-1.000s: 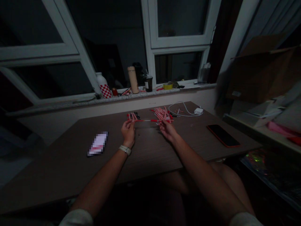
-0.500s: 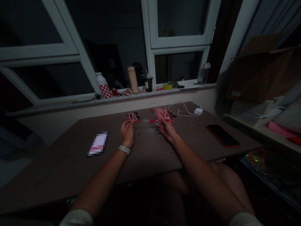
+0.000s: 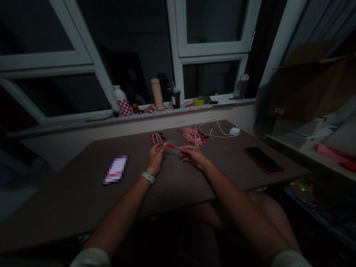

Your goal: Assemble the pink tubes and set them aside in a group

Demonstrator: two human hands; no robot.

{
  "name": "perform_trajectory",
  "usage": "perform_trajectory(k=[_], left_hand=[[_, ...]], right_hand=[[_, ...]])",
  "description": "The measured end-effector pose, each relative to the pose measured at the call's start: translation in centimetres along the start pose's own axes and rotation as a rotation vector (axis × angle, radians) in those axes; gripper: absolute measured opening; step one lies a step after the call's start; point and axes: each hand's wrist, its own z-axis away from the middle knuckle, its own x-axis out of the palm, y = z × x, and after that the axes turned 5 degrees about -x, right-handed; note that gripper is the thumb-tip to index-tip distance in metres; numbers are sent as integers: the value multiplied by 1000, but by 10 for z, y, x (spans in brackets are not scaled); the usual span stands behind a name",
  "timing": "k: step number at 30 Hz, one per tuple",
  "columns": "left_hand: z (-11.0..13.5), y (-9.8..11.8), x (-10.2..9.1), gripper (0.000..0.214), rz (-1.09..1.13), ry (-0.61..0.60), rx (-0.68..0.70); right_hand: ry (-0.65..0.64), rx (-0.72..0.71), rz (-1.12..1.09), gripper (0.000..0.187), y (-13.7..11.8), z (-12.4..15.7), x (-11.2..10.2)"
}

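Observation:
Above the middle of the table, a slim red pen (image 3: 171,146) spans the gap between my hands. My left hand (image 3: 156,155) pinches its left end between thumb and fingers. At the other end, a thin pale tip points into the fingertips of my right hand (image 3: 194,155), which are closed on it. Just beyond my left hand lies a small row of red, pink and black pen parts (image 3: 157,137). A loose pile of pink and red pens (image 3: 193,135) rests beyond my right hand. Dim light hides finer detail.
On the table (image 3: 178,185) lie a blurred-out phone (image 3: 116,170) at left, a dark phone with a red edge (image 3: 263,160) at right, and a white charger (image 3: 234,131) with its cable. Bottles, a cup and yellow tape (image 3: 198,102) line the windowsill. A cardboard box (image 3: 311,85) stands right.
My hands have come closer together. The long red and pale pieces stretched between them now show as one shorter red pen with a thin tip at my right fingers.

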Motion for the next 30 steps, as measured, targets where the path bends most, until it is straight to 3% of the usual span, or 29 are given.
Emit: perform_trajectory(k=[7,12,15,17,19,22,30], left_hand=[[1,3,-2,45,-2,-48,9],[5,6,-1,49,-39,-157,-19],[3,10,-2,55,-39,-198,-24],[-1,12,-6,51,-83,-162,13],[-6,12,-13,40,-213,-117,95],[-11,12,-27,28,-441,-159,177],[-17,-2,-50,29,-578,-293,44]], right_hand=[[-143,10,121,14,5,4,2],[-222,2,124,22,10,3,1],[-225,-17,94,28,9,4,0],[-210,-34,80,31,8,5,0],[-186,-45,73,32,7,5,0],[-160,-48,74,31,8,5,-1],[-100,-35,130,25,6,4,-3]])
